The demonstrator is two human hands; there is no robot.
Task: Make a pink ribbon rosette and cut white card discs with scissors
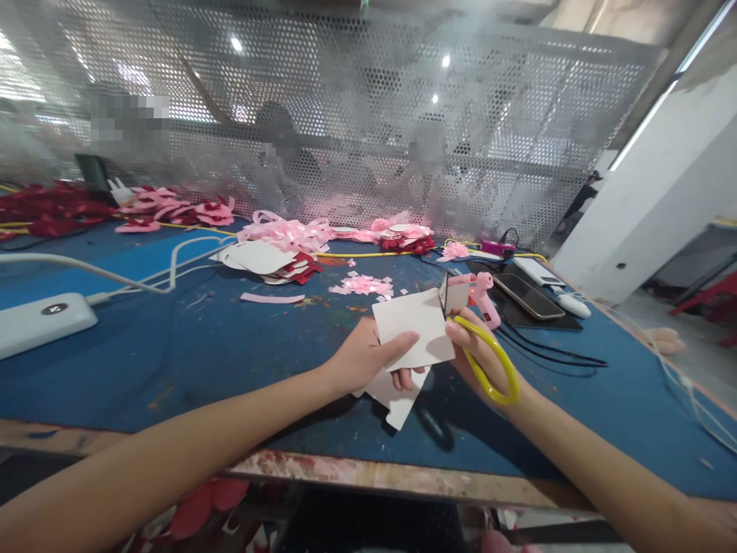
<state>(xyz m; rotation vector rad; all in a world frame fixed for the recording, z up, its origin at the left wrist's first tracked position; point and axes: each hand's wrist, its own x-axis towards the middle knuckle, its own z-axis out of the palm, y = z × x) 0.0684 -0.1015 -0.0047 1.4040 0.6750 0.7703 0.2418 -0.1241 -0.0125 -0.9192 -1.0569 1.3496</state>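
Note:
In my left hand (365, 355), the thumb lies on top of a white card (413, 326) and the fingers are underneath. Yellow-handled scissors (496, 384) are in my right hand (480, 349), with one handle loop hanging below the palm. Their blades meet the card's right edge, where a narrow flap stands up; whether they are open is partly hidden. More white card pieces (398, 395) lie on the table beneath my left hand. Just beyond my right hand is a pink glue gun (487, 299).
The blue table (190, 361) carries small pink paper bits (364, 284), stacked white cards (253, 259), and pink ribbons (282, 230). A phone (530, 296) lies to the right, a white power bank (46, 322) to the left. Cables cross both sides; perforated metal sheeting (357, 115) rises behind.

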